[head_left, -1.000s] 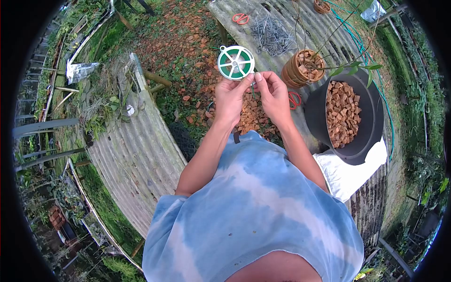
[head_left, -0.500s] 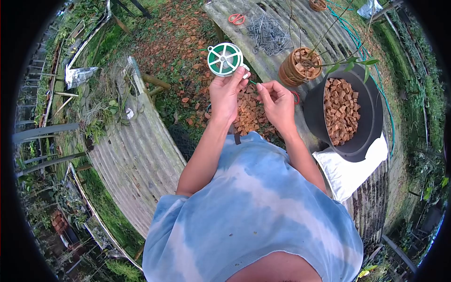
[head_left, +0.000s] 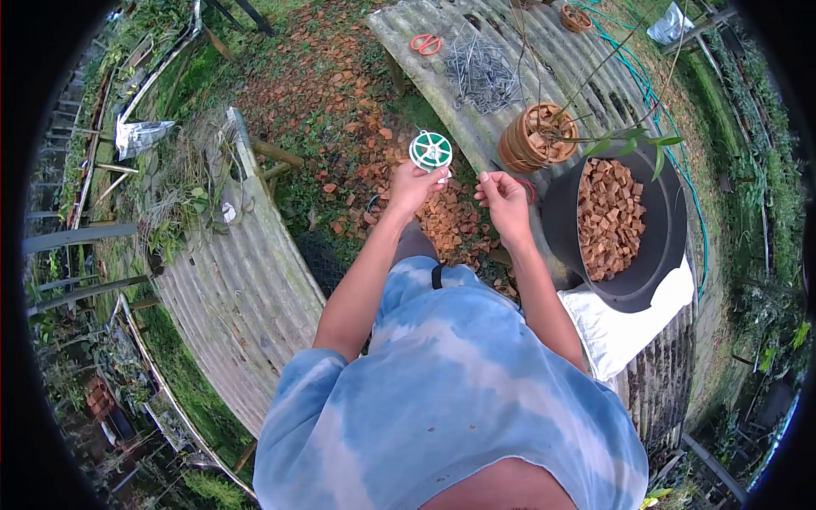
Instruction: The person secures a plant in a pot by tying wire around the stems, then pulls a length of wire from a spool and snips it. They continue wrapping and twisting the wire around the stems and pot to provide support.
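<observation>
A round spool of green twist tie (head_left: 431, 150) with a white spoked frame is gripped in my left hand (head_left: 412, 189), fingers closed around its lower edge. A short way to the right, my right hand (head_left: 507, 206) is closed in a pinch. Green tie ran from the spool to these fingertips a moment ago; now the strand is too thin to follow. Just beyond my right hand stands a stack of clay pots (head_left: 518, 150), the top one filled with brown chunks around a leafy, thin-stemmed plant. Something red, partly hidden, lies beside that hand.
On the corrugated bench are red-handled scissors (head_left: 425, 44), a heap of wire pieces (head_left: 483, 75), a black tub (head_left: 568, 204) holding brown chunks (head_left: 610, 219), and a white sack (head_left: 631, 327). Another corrugated bench (head_left: 246, 280) stands left. Brick chips (head_left: 331, 81) cover the ground between.
The spool has moved down and right, tilting away from me, with my left hand. My right hand has shifted slightly right and down, and the gap between my hands is wider.
</observation>
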Action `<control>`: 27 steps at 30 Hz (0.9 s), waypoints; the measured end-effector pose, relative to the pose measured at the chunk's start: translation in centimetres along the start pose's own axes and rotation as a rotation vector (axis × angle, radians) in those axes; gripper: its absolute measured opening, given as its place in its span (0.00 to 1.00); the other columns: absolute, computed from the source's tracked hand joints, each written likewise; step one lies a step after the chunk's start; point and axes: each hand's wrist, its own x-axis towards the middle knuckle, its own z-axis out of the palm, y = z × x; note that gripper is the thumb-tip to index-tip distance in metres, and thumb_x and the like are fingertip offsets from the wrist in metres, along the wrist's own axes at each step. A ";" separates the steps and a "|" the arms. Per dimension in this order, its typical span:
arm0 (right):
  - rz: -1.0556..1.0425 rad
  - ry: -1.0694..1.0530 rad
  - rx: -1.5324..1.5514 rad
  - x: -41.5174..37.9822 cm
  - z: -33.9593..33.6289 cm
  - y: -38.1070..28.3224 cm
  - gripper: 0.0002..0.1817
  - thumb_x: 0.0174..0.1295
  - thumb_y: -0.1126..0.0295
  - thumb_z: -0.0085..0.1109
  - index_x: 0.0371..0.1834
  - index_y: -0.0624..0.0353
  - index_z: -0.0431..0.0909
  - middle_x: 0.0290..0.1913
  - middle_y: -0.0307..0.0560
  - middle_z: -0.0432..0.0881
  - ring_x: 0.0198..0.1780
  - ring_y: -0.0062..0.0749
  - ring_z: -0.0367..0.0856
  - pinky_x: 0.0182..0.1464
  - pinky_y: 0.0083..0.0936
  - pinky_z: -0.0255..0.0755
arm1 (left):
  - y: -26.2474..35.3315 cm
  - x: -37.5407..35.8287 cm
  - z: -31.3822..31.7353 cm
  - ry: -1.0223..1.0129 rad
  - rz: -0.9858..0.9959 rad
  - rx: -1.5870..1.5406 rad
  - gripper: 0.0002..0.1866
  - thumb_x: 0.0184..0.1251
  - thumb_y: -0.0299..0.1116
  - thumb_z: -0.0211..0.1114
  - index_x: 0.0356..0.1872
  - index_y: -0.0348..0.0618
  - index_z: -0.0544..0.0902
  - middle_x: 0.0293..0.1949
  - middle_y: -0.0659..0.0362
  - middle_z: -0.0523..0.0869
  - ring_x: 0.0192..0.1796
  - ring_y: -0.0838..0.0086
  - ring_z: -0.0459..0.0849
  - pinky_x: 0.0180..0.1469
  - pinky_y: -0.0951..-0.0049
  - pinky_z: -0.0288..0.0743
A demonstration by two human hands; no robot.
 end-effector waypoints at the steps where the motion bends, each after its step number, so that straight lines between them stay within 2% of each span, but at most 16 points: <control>1: 0.018 0.017 0.007 0.8 0.4 0.8 0.12 0.78 0.62 0.63 0.46 0.62 0.84 0.36 0.37 0.86 0.35 0.17 0.83 0.39 0.18 0.77 | -0.3 1.4 -0.2 -0.025 -0.019 0.021 0.14 0.72 0.29 0.74 0.55 0.40 0.86 0.49 0.58 0.92 0.47 0.76 0.91 0.47 0.77 0.86; 6: 0.137 0.096 -0.011 5.4 2.4 3.2 0.11 0.79 0.62 0.61 0.45 0.58 0.83 0.37 0.35 0.85 0.37 0.17 0.82 0.40 0.17 0.76 | -3.4 11.5 -2.9 -0.005 -0.192 0.071 0.12 0.71 0.29 0.75 0.52 0.39 0.88 0.45 0.59 0.93 0.43 0.77 0.91 0.45 0.77 0.87; 9: 0.205 0.187 0.030 9.0 3.7 4.4 0.11 0.79 0.61 0.61 0.46 0.58 0.83 0.38 0.35 0.85 0.37 0.17 0.82 0.40 0.18 0.76 | -3.4 17.0 -3.1 0.030 -0.237 0.066 0.08 0.69 0.25 0.75 0.47 0.37 0.90 0.42 0.59 0.93 0.39 0.79 0.91 0.38 0.81 0.84; 10: 0.235 0.216 0.042 10.3 3.9 5.1 0.11 0.80 0.61 0.61 0.46 0.58 0.82 0.38 0.35 0.85 0.37 0.17 0.82 0.40 0.18 0.76 | -4.6 19.7 -3.5 -0.057 -0.247 0.085 0.12 0.70 0.29 0.76 0.50 0.37 0.90 0.45 0.59 0.93 0.42 0.78 0.91 0.42 0.78 0.86; 12: 0.235 0.281 0.046 12.8 4.4 6.4 0.11 0.80 0.61 0.60 0.47 0.58 0.82 0.38 0.35 0.86 0.37 0.17 0.82 0.39 0.18 0.76 | -6.3 23.6 -3.3 -0.160 -0.292 0.190 0.12 0.69 0.28 0.76 0.51 0.37 0.90 0.46 0.58 0.93 0.42 0.77 0.91 0.42 0.78 0.86; 15: 0.310 0.400 0.037 14.8 4.4 8.0 0.12 0.80 0.61 0.59 0.49 0.58 0.82 0.39 0.37 0.87 0.35 0.16 0.83 0.31 0.18 0.77 | -7.5 27.2 -2.1 -0.305 -0.346 0.258 0.12 0.67 0.25 0.77 0.50 0.36 0.89 0.44 0.58 0.94 0.42 0.77 0.91 0.40 0.77 0.86; 17: 0.314 0.445 0.051 15.5 4.6 8.9 0.11 0.80 0.62 0.59 0.48 0.59 0.82 0.39 0.38 0.87 0.36 0.17 0.83 0.35 0.18 0.77 | -7.9 28.5 -0.7 -0.376 -0.359 0.284 0.12 0.67 0.25 0.77 0.50 0.35 0.89 0.43 0.58 0.94 0.42 0.77 0.92 0.40 0.77 0.86; 22: 0.336 0.523 0.095 16.2 5.0 10.2 0.11 0.80 0.63 0.60 0.49 0.60 0.81 0.39 0.38 0.87 0.36 0.18 0.83 0.37 0.19 0.77 | -15.0 34.3 1.0 -0.421 -0.307 0.381 0.09 0.67 0.22 0.76 0.46 0.35 0.88 0.37 0.57 0.93 0.30 0.78 0.87 0.33 0.74 0.83; 25: 0.337 0.556 0.096 16.7 4.7 9.9 0.12 0.80 0.62 0.60 0.49 0.60 0.82 0.39 0.38 0.87 0.37 0.19 0.84 0.40 0.19 0.78 | -18.1 35.9 1.0 -0.368 -0.082 0.758 0.16 0.60 0.29 0.81 0.47 0.37 0.88 0.44 0.50 0.93 0.48 0.61 0.93 0.49 0.60 0.85; 26: 0.334 0.556 0.092 16.6 4.7 9.7 0.12 0.80 0.61 0.59 0.49 0.59 0.82 0.40 0.38 0.86 0.38 0.19 0.84 0.41 0.19 0.78 | -18.4 35.9 0.9 -0.322 -0.138 0.708 0.21 0.60 0.30 0.81 0.52 0.36 0.85 0.47 0.47 0.92 0.54 0.53 0.90 0.58 0.56 0.80; 27: 0.335 0.557 0.088 16.3 4.7 9.4 0.12 0.80 0.60 0.59 0.50 0.58 0.82 0.40 0.37 0.86 0.38 0.18 0.84 0.41 0.20 0.78 | -16.9 34.8 1.2 -0.278 -0.135 0.710 0.21 0.60 0.30 0.80 0.52 0.36 0.84 0.48 0.47 0.92 0.54 0.54 0.90 0.58 0.56 0.80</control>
